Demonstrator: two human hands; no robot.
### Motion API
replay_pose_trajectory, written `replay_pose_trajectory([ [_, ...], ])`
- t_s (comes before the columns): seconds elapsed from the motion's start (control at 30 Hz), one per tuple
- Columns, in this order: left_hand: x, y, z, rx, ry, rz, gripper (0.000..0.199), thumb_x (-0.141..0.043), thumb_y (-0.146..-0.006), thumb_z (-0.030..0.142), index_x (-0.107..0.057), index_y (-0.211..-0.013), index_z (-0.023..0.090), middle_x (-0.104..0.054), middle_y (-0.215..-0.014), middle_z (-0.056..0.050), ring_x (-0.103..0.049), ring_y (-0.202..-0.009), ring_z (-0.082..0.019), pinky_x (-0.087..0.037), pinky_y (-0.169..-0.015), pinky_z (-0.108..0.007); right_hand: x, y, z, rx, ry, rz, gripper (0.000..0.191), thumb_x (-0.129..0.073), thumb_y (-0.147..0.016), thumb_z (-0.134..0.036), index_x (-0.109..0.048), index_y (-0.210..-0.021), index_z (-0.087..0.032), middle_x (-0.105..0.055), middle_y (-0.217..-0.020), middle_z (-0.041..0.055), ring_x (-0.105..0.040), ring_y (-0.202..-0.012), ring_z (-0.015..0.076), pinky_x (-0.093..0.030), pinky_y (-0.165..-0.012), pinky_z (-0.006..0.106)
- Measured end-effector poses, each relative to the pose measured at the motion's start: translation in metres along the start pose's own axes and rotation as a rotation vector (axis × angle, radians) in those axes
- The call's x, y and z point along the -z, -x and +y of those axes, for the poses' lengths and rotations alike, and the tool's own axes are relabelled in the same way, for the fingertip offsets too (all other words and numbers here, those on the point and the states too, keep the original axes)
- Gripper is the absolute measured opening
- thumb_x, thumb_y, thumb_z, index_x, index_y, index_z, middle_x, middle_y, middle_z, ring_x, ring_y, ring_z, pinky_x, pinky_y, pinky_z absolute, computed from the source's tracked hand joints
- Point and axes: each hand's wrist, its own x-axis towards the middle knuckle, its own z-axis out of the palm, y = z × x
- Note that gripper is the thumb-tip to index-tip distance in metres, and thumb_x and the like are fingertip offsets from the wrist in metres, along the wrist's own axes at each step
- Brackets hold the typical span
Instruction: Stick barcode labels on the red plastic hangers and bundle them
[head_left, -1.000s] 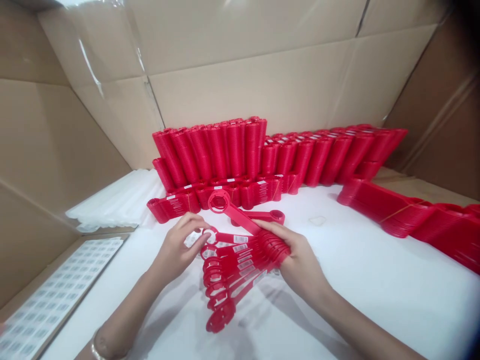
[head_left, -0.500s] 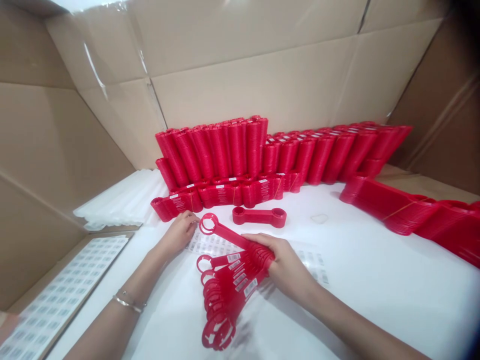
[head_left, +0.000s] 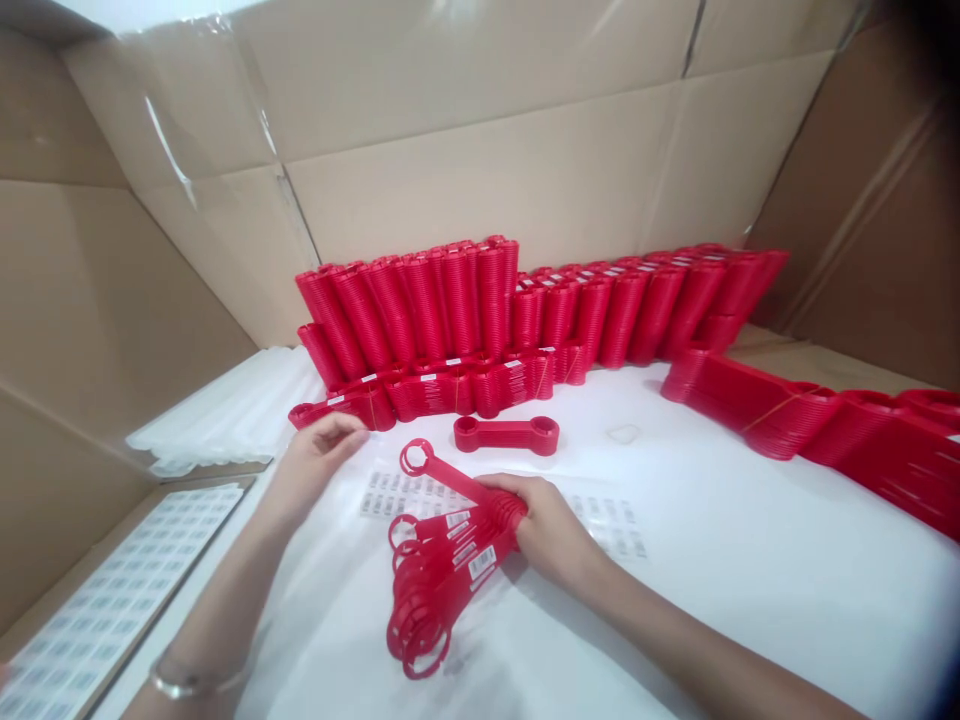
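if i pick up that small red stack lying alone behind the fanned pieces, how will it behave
The small red stack looks like stiff plastic, so it probably won't flop. With no band visible, its layers might slide apart.

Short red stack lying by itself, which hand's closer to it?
Your right hand, just on the near side of the short red stack; your left hand is farther off, to its left.

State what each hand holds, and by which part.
Right hand: fanned red pieces, by their gathered ends. Left hand: cannot tell if the fingertips hold anything.
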Motion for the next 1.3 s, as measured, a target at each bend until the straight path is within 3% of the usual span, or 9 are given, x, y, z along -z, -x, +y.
replay_pose_trajectory([
  [0.1, -0.035, 0.021, 0.028, -0.025, -0.066, -0.122, 0.022, -0.061, -0.074, 0.038, -0.061, -0.075, 0.015, -0.061, -0.075, -0.002, -0.055, -0.07, -0.011, -0.044, -0.065, -0.023, -0.001, 0.001, -0.006, 0.037, 0.01, 0.007, 0.057, -0.036, -0.063, 0.001, -0.066, -0.107, -0.021, -0.067, -0.098, 0.0023, -0.06, -0.089, 0.0187, -0.047, -0.079, 0.03],
  [0.17, -0.054, 0.033, 0.039, -0.054, -0.11, -0.122, 0.018, -0.06, -0.077, 0.035, -0.063, -0.075, 0.018, -0.062, -0.079, -0.001, -0.056, -0.076, -0.012, -0.043, -0.071, -0.024, -0.001, 0.001, -0.008, 0.045, 0.009, 0.02, 0.057, -0.037, -0.064, 0.001, -0.064, -0.109, -0.021, -0.066, -0.101, 0.0025, -0.06, -0.09, 0.0188, -0.047, -0.079, 0.03],
  [0.27, -0.067, 0.04, 0.042, -0.059, -0.137, -0.085, 0.015, -0.058, -0.078, 0.033, -0.063, -0.075, 0.019, -0.062, -0.078, 0.0, -0.056, -0.075, -0.012, -0.043, -0.071, -0.025, 0.0, 0.002, -0.011, 0.048, 0.017, 0.043, 0.053, -0.04, -0.067, -0.001, -0.064, -0.11, -0.021, -0.065, -0.103, 0.0036, -0.06, -0.091, 0.0197, -0.047, -0.08, 0.032],
  [0.63, -0.069, 0.039, 0.037, -0.117, -0.192, -0.082, 0.015, -0.056, -0.081, 0.032, -0.062, -0.075, 0.02, -0.061, -0.078, 0.001, -0.053, -0.075, -0.012, -0.041, -0.073, -0.026, 0.001, 0.004, -0.016, 0.098, -0.014, 0.043, 0.056, -0.04, -0.064, 0.003, -0.065, -0.108, -0.021, -0.065, -0.104, 0.0025, -0.059, -0.094, 0.0181, -0.047, -0.084, 0.03],
  [0.83, -0.073, 0.04, 0.033, -0.319, -0.358, -0.02, 0.013, -0.051, -0.084, 0.025, -0.057, -0.076, 0.018, -0.059, -0.076, 0.0, -0.05, -0.077, -0.013, -0.038, -0.073, -0.027, -0.001, 0.006, -0.02, 0.102, -0.048, 0.03, 0.054, -0.041, -0.066, 0.002, -0.064, -0.109, -0.021, -0.065, -0.105, 0.0023, -0.059, -0.095, 0.0172, -0.046, -0.085, 0.03],
  [1.1, -0.075, 0.037, 0.027, -0.686, -0.706, 0.16, 0.009, -0.051, -0.084, 0.02, -0.051, -0.077, 0.014, -0.052, -0.076, -0.004, -0.044, -0.075, -0.015, -0.035, -0.068, -0.028, -0.001, 0.01, -0.024, 0.164, -0.01, -0.005, 0.055, -0.042, -0.068, 0.002, -0.063, -0.111, -0.024, -0.063, -0.107, 0.0012, -0.058, -0.096, 0.0162, -0.045, -0.087, 0.028],
  [1.2, -0.067, 0.031, 0.025, -0.726, -0.78, 0.284, 0.014, -0.053, -0.082, 0.022, -0.053, -0.094, 0.013, -0.051, -0.093, -0.009, -0.044, -0.086, -0.018, -0.038, -0.075, -0.031, -0.001, 0.012, -0.026, 0.155, -0.032, -0.022, 0.053, -0.044, -0.07, 0.002, -0.062, -0.112, -0.025, -0.063, -0.106, 0.0013, -0.059, -0.094, 0.0156, -0.046, -0.084, 0.027],
  [1.3, -0.056, 0.028, 0.021, -0.666, -0.769, 0.35, 0.017, -0.053, -0.082, 0.022, -0.054, -0.097, 0.014, -0.05, -0.097, -0.009, -0.044, -0.091, -0.019, -0.039, -0.08, -0.033, 0.0, 0.012, -0.027, 0.151, -0.065, -0.04, 0.046, -0.047, -0.074, -0.002, -0.063, -0.111, -0.025, -0.064, -0.103, 0.0017, -0.06, -0.09, 0.0154, -0.048, -0.079, 0.026],
])
